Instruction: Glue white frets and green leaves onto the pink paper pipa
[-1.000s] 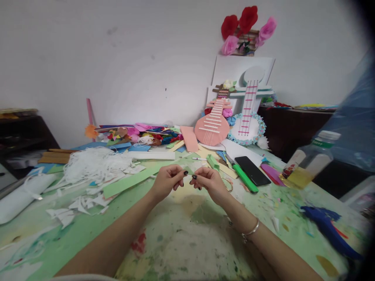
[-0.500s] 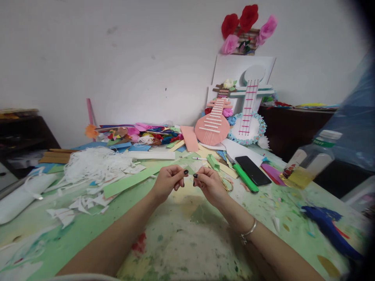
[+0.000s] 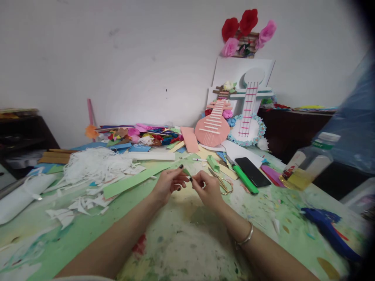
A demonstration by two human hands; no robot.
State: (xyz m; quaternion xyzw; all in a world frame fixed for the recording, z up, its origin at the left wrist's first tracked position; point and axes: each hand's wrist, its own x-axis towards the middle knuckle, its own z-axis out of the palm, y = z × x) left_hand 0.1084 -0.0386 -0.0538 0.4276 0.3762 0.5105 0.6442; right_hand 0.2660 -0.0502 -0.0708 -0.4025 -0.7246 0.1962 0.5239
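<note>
My left hand (image 3: 169,184) and my right hand (image 3: 206,188) meet low over the paint-stained table (image 3: 181,238), both pinching a small green paper piece (image 3: 186,172) between thumb and fingertips. The fingers of both hands are curled and the nails are dark. A bracelet (image 3: 245,236) sits on my right wrist. Gold-handled scissors (image 3: 222,183) lie just right of my right hand. A long green paper strip (image 3: 133,179) lies to the left of my left hand.
White paper scraps (image 3: 93,166) are heaped at the left. A green marker (image 3: 244,178), a black phone (image 3: 252,170) and a bottle (image 3: 307,162) lie at the right, a blue glue gun (image 3: 329,230) nearer. Paper guitars (image 3: 215,123) and coloured scraps line the wall.
Both hands have dropped closer to the table and drawn together around the green piece. The scissors beside my right hand now show fully.
</note>
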